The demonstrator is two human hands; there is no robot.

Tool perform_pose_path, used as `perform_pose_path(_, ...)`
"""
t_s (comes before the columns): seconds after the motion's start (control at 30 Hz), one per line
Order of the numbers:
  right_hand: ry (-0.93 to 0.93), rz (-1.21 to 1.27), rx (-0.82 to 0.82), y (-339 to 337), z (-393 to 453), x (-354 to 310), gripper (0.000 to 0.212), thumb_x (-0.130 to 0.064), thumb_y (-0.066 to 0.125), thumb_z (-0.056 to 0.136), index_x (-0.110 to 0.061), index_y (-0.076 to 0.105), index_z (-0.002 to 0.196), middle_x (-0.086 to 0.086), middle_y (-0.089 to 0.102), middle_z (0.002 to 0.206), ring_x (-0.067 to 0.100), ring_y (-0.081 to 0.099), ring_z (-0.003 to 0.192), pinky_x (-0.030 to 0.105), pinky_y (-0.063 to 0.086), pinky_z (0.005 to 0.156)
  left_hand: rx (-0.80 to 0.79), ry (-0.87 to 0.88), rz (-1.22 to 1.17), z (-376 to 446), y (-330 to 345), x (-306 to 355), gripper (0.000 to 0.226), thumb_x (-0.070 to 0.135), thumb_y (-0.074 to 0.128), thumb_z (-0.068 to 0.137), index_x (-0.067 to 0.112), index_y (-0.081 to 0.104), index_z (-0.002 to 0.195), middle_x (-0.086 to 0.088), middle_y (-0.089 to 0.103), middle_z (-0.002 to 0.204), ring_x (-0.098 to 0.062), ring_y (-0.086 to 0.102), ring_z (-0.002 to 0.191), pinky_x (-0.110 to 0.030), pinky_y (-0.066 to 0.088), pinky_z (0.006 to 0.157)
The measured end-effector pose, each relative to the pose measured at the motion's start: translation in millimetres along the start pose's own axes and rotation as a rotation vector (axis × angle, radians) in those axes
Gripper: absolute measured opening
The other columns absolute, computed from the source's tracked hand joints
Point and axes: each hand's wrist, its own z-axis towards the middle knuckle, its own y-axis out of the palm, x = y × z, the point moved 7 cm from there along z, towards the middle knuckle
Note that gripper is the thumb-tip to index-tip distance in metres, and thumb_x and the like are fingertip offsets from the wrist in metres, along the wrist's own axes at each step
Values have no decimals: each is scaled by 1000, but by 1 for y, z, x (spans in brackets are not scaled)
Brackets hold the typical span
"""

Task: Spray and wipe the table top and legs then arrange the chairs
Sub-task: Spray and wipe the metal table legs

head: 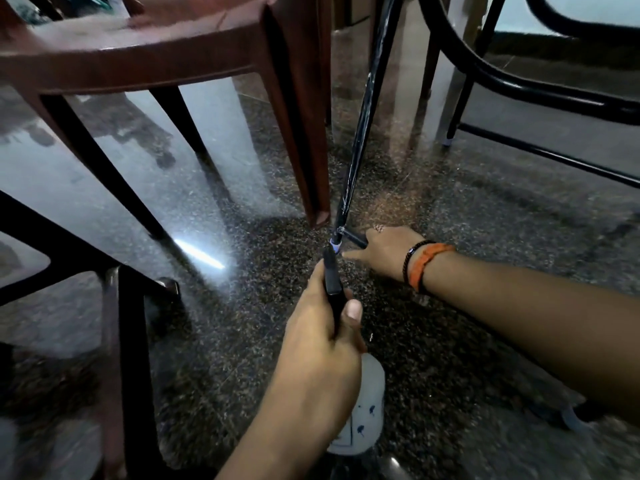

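Note:
I am low down, looking under the table. A thin black table leg [360, 133] slants down to a foot with a pale blue cap [335, 244]. My left hand [322, 341] grips the black head of a white spray bottle [363, 410], with the nozzle [330, 268] just short of that foot. My right hand [384, 252], with orange and black bands at the wrist, rests at the foot. Its fingers curl over the short black bar [356, 239] branching from the leg, and its thumb points at the cap. A small patterned scrap shows at its knuckles.
A brown plastic chair [180, 53] stands at the upper left, one leg [304, 150] close beside the table leg. Part of another dark chair [131, 341] fills the lower left. A black metal frame [540, 91] with curved tubes is at the upper right. The dark speckled floor [485, 209] is glossy.

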Motion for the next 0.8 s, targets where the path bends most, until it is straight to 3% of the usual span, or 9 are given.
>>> perform_pose_path(0.07, 7, 138, -99, 2, -3, 14, 40, -58, 43, 111, -41, 62, 142, 8, 64, 133, 31, 65, 118, 37, 54, 95, -23, 50, -17, 9, 1, 15, 30, 39, 48, 113, 40, 53, 142, 5, 73, 117, -14, 60, 92, -26, 49, 83)
perform_pose_path(0.17, -31, 223, -221, 14, -7, 25, 29, -46, 54, 109, -41, 68, 133, 1, 69, 132, 29, 67, 115, 32, 47, 87, -48, 127, -67, 29, 3, 47, 34, 32, 48, 115, 35, 52, 148, 10, 69, 121, -6, 61, 104, -9, 46, 91)
perform_pose_path(0.23, 29, 486, -135, 13, -12, 36, 24, -35, 53, 111, -38, 71, 126, 4, 71, 132, 28, 66, 115, 36, 50, 93, -49, 199, -79, 46, 2, 72, 43, 29, 49, 115, 32, 46, 158, 0, 68, 137, -14, 62, 129, -25, 48, 112)
perform_pose_path(0.27, 69, 612, -49, 10, -15, 42, 23, -31, 51, 112, -39, 73, 113, 3, 72, 123, 29, 66, 111, 37, 51, 92, -47, 239, -85, 54, 1, 83, 45, 27, 50, 116, 31, 45, 160, -4, 69, 138, -18, 62, 132, -28, 47, 113)
perform_pose_path(0.33, 129, 790, 197, -1, -30, 56, 27, -33, 48, 113, -42, 70, 99, -8, 67, 105, 21, 65, 99, 33, 47, 82, -35, 298, -100, 71, -3, 101, 41, 25, 50, 116, 27, 49, 157, -2, 73, 127, -18, 66, 126, -18, 47, 98)
perform_pose_path(0.47, 286, 1279, 562, 6, -57, 82, 25, -38, 53, 113, -36, 69, 131, -9, 76, 117, 11, 72, 100, 40, 57, 93, -90, 390, -59, 96, -7, 131, 39, 22, 48, 117, 25, 48, 155, 17, 68, 124, -18, 69, 118, -10, 50, 92)
perform_pose_path(0.57, 363, 1364, 642, 4, -62, 96, 24, -36, 54, 112, -29, 70, 129, -6, 76, 117, 15, 72, 105, 46, 58, 97, -111, 436, -11, 106, -8, 147, 36, 22, 47, 117, 18, 50, 152, 18, 67, 104, -9, 65, 101, -3, 46, 80)
perform_pose_path(0.7, 418, 1456, 718, -6, -64, 115, 22, -35, 55, 112, -29, 71, 126, -8, 75, 109, 13, 71, 102, 47, 58, 97, -58, 432, -38, 120, -18, 149, 29, 28, 47, 117, 15, 55, 142, 13, 72, 94, -10, 73, 90, -24, 53, 81)
perform_pose_path(0.8, 429, 1477, 756, -5, -61, 121, 23, -37, 55, 111, -30, 72, 125, -7, 73, 117, 14, 69, 106, 43, 58, 96, -46, 400, -29, 124, -16, 142, 18, 27, 47, 117, 17, 58, 127, 9, 75, 77, -4, 73, 77, -15, 50, 71)
